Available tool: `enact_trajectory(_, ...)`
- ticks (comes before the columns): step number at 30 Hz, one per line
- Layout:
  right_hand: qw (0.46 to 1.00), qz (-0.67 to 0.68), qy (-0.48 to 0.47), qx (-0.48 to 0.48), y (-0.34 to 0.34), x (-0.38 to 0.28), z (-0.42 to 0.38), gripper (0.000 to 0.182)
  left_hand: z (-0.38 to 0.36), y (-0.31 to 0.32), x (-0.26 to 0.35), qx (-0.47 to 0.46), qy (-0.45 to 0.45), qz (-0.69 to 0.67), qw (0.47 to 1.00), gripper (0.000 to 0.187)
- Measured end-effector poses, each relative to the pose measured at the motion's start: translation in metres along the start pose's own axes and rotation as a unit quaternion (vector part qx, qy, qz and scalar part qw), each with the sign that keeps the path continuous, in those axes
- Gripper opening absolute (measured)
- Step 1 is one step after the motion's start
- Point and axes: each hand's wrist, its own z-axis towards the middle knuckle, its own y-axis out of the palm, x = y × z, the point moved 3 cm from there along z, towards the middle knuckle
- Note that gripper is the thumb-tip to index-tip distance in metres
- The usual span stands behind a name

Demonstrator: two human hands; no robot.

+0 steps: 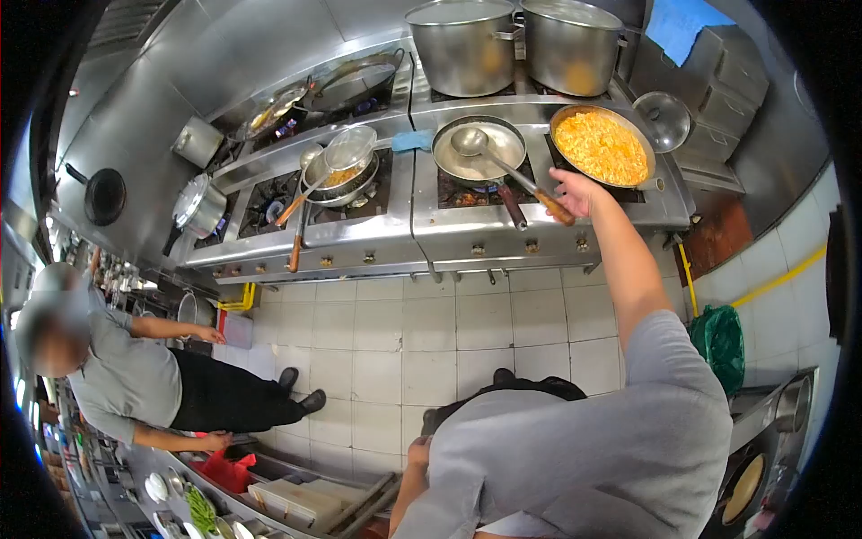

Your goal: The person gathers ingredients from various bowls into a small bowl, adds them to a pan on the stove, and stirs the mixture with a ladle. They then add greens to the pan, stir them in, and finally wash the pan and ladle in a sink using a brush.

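My right hand (pixel 575 192) reaches over the front of the stove, its fingers closed around the wooden handle of a ladle (pixel 516 166). The ladle's metal bowl rests over a frying pan (pixel 456 170) holding pale liquid; the pan's dark handle points toward me. Just beyond my hand, to the right, stands a wide pan (pixel 558 135) full of orange-yellow shredded food (pixel 602 148). My left hand (pixel 418 452) hangs low beside my waist, and its fingers are mostly hidden.
Two large stockpots (pixel 462 54) stand on the back burners. A strainer (pixel 350 146) lies over another pan, left of a blue cloth (pixel 412 141). Another person (pixel 135 368) stands at the left. A green bin bag (pixel 718 346) is at my right, a counter (pixel 341 516) behind.
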Motion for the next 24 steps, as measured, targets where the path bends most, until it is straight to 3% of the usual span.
enact_trajectory(1, 0.988, -0.056, -0.062, -0.132, -0.003, 0.008, 0.028, 0.057, -0.007, 0.003, 0.008, 0.001, -0.005, -0.006, 1.0, 0.037)
enact_trajectory(3, 0.954, -0.024, 0.07, -0.289, -0.029, 0.009, 0.095, 0.049, -0.017, 0.006, 0.022, 0.059, -0.092, -0.009, 0.994, 0.037)
enact_trajectory(4, 0.898, -0.001, 0.079, -0.433, -0.035, 0.009, 0.12, 0.057, -0.028, 0.005, 0.03, 0.084, -0.087, -0.066, 0.99, 0.036)
enact_trajectory(5, 0.924, -0.002, 0.049, -0.379, -0.018, 0.002, 0.074, 0.062, -0.039, 0.005, 0.034, 0.085, -0.091, -0.069, 0.99, 0.036)
enact_trajectory(7, 0.964, -0.017, -0.011, -0.263, 0.029, -0.016, -0.043, 0.072, -0.057, 0.001, 0.031, 0.068, -0.205, -0.088, 0.972, 0.037)
enact_trajectory(8, 0.965, -0.024, -0.006, -0.261, 0.035, -0.014, -0.047, 0.085, -0.04, 0.023, -0.069, 0.027, -0.252, -0.15, 0.956, 0.039)
enact_trajectory(9, 0.967, -0.021, 0.011, -0.252, 0.038, -0.004, -0.043, 0.08, -0.029, 0.04, -0.141, -0.009, -0.303, -0.204, 0.931, 0.04)
enact_trajectory(11, 0.98, -0.138, -0.003, -0.145, 0.037, 0.021, 0.003, 0.074, -0.03, 0.04, -0.143, -0.034, -0.22, -0.014, 0.975, 0.04)
enact_trajectory(13, 0.933, -0.335, -0.126, -0.035, 0.06, 0.034, -0.022, 0.073, -0.028, 0.038, -0.137, -0.064, -0.142, 0.105, 0.982, 0.04)
enact_trajectory(17, 0.962, -0.253, -0.094, -0.049, 0.078, 0.061, -0.013, 0.065, 0.001, 0.035, -0.124, -0.084, -0.004, 0.21, 0.974, 0.041)
enact_trajectory(18, 0.976, -0.19, -0.032, -0.101, 0.081, 0.073, 0.004, 0.06, 0.01, 0.036, -0.121, -0.082, -0.009, 0.176, 0.981, 0.041)
enact_trajectory(19, 0.98, -0.126, 0.029, -0.152, 0.083, 0.083, 0.016, 0.055, 0.009, 0.029, -0.087, -0.059, -0.101, 0.088, 0.989, 0.041)
enact_trajectory(20, 0.971, -0.051, 0.033, -0.23, 0.086, 0.088, 0.02, 0.042, 0.004, 0.019, -0.034, -0.016, -0.189, -0.014, 0.982, 0.04)
enact_trajectory(21, 0.971, -0.054, 0.033, -0.231, 0.086, 0.089, 0.022, 0.042, -0.011, 0.003, 0.055, 0.043, -0.265, -0.107, 0.957, 0.04)
enact_trajectory(23, 0.959, 0.01, -0.013, -0.282, 0.09, 0.09, 0.019, 0.031, 0.004, 0.002, 0.06, 0.047, -0.225, -0.115, 0.966, 0.041)
enact_trajectory(24, 0.964, 0.046, -0.017, -0.261, 0.085, 0.084, 0.028, 0.023, 0.011, 0.0, 0.059, 0.051, -0.184, -0.119, 0.974, 0.042)
